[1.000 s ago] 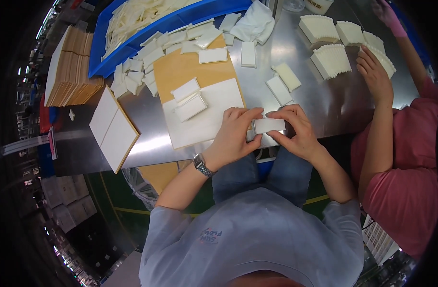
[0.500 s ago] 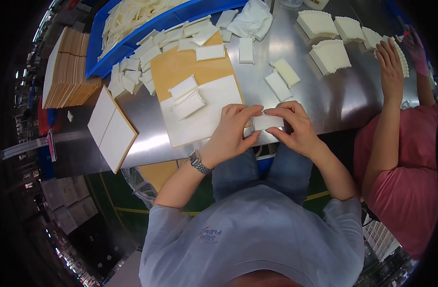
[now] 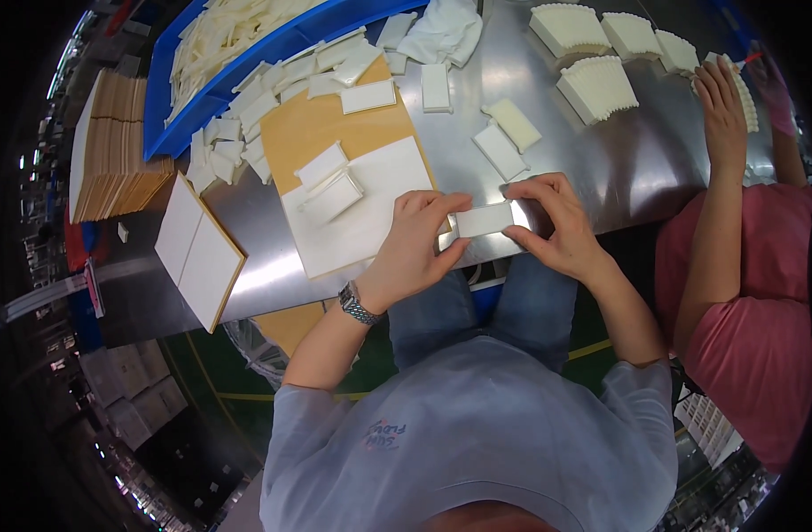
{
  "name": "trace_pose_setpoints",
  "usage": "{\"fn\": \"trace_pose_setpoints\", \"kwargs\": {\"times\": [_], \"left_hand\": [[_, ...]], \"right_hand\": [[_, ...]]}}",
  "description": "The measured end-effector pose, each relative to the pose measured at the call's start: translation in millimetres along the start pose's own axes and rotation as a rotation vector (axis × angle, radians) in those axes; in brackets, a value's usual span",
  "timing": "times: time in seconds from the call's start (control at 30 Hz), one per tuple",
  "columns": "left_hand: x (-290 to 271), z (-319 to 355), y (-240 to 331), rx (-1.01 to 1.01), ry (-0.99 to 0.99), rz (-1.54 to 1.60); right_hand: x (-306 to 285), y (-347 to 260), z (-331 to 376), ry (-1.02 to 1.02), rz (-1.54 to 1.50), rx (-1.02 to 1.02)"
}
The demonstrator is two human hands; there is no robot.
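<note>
A flat white rectangular plastic piece (image 3: 484,220) is held level over the table's near edge, between my two hands. My left hand (image 3: 421,238) pinches its left end with thumb and forefinger. At the opposite end, the thumb and forefinger of my right hand (image 3: 561,232) curve around the right corners; the exact contact there is hard to see. Beyond my hands lie a white piece (image 3: 501,152) and a cream piece (image 3: 513,125), side by side. To the left, two similar pieces (image 3: 333,197) rest on a white-and-tan board (image 3: 353,232).
A blue tray (image 3: 162,124) of cream parts stands at the back left, with loose white pieces (image 3: 262,105) heaped along it. Stacked boards (image 3: 117,151) and one board (image 3: 199,253) overhanging the edge are at left. Ribbed cream stacks (image 3: 598,89) and a co-worker's hand (image 3: 723,111) are at right.
My right hand's fingers have loosened and shifted slightly outward, showing more of the white piece. The table scene has shifted slightly left in view.
</note>
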State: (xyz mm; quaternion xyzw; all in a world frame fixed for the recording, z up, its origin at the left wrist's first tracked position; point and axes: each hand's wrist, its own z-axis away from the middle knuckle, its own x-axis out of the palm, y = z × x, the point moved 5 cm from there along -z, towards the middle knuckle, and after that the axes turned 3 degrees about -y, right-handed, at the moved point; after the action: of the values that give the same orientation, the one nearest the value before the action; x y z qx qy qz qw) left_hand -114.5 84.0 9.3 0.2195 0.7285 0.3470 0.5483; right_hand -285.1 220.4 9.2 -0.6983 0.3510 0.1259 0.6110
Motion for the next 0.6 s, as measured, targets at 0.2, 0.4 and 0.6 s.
{"fn": "trace_pose_setpoints", "kwargs": {"times": [0.2,0.4,0.6], "left_hand": [[2,0,4,0.028,-0.067,-0.044],[5,3,2,0.074,-0.044,-0.21],[6,0,-8,0.2,0.034,-0.266]], "right_hand": [[3,-2,0,-0.05,0.114,-0.115],[14,3,2,-0.089,0.164,-0.199],[9,2,-3,-0.016,0.24,-0.156]]}}
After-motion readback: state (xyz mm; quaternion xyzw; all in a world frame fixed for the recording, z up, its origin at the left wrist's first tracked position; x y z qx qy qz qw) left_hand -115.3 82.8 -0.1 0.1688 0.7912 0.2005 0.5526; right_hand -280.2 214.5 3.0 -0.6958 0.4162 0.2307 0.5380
